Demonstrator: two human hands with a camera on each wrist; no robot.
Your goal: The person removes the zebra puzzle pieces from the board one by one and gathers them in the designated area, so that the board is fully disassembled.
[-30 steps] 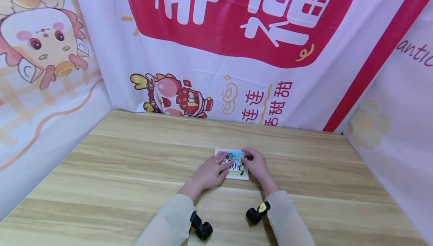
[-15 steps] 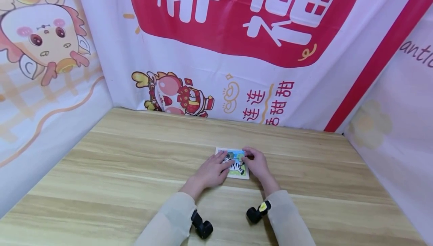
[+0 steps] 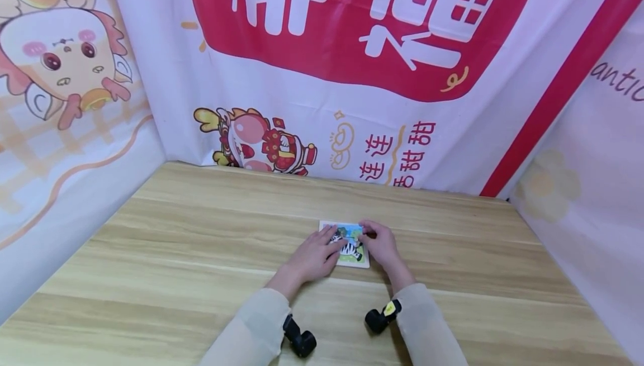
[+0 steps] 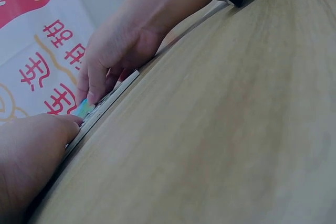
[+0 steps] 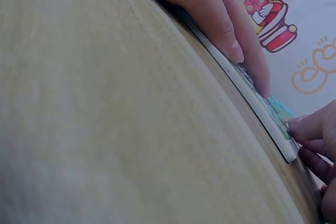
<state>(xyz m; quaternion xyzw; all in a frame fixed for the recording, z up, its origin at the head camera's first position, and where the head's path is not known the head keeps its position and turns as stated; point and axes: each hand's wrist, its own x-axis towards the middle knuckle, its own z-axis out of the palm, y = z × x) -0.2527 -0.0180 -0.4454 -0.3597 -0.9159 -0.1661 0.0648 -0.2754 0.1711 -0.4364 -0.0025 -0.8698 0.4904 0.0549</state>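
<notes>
A small square zebra puzzle (image 3: 350,251) with a pale wooden border lies on the table. My left hand (image 3: 314,254) rests over its left part, fingers extended across the picture and covering some of the zebra. At the upper right corner my right hand (image 3: 381,241) pinches a blue and green puzzle piece (image 4: 84,108) between thumb and fingers. The piece is raised a little above the board in the right wrist view, where the board's edge (image 5: 254,98) runs under both hands. The right fingers hide most of that corner.
The wood-grain table (image 3: 201,254) runs back to a white and red printed cloth (image 3: 322,92). More printed cloth hangs on the left (image 3: 65,131) and right (image 3: 593,159). A black wrist camera (image 3: 302,339) is strapped at the left sleeve, another black camera (image 3: 379,319) at the right.
Both hands and the puzzle keep nearly the same places. The whole head view shifts slightly between frames.
</notes>
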